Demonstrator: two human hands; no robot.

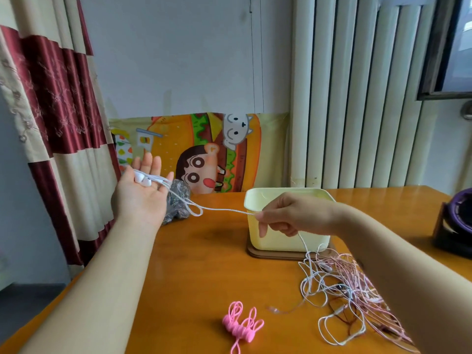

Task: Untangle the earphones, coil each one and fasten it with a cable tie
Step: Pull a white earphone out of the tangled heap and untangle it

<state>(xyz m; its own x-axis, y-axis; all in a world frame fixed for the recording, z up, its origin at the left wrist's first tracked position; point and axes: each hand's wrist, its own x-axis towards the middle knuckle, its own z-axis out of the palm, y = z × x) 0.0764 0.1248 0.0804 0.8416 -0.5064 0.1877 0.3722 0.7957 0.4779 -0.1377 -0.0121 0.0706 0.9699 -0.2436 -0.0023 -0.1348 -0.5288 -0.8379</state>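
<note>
My left hand [143,190] is raised palm-up at the table's left edge, fingers straight, with two white earbuds [142,179] lying across it and their white cable [219,210] wound round the fingers. The cable runs taut to the right, with a small loop in it. My right hand [283,217] pinches that cable in front of the yellow box. From there the cable drops into a tangled heap of white and pink earphones [350,297] on the table at the right. A bunch of pink cable ties [241,325] lies near the front middle.
A pale yellow box [286,242] stands on a brown base on the orange wooden table [194,264]. A crumpled plastic bag [178,200] lies behind my left hand. A dark object [457,226] sits at the right edge. Curtains hang on the left, and a cartoon cloth stands at the back.
</note>
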